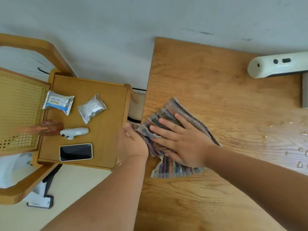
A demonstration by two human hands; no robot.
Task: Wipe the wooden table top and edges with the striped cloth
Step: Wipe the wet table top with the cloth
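Note:
The striped cloth [173,167] lies bunched on the wooden table [216,90] near its left edge. My right hand [180,140] presses flat on top of the cloth, fingers spread and pointing left. At the table's left edge my left hand [131,144] grips the cloth's hanging corner, fingers curled around the fabric. Small crumbs [301,134] dot the table surface at the right.
A white device [276,65] rests at the table's far right. Left of the table stands a wooden chair [103,130] holding two foil packets [58,101], a small white controller [74,132], a phone [75,152] and a brown object [50,127].

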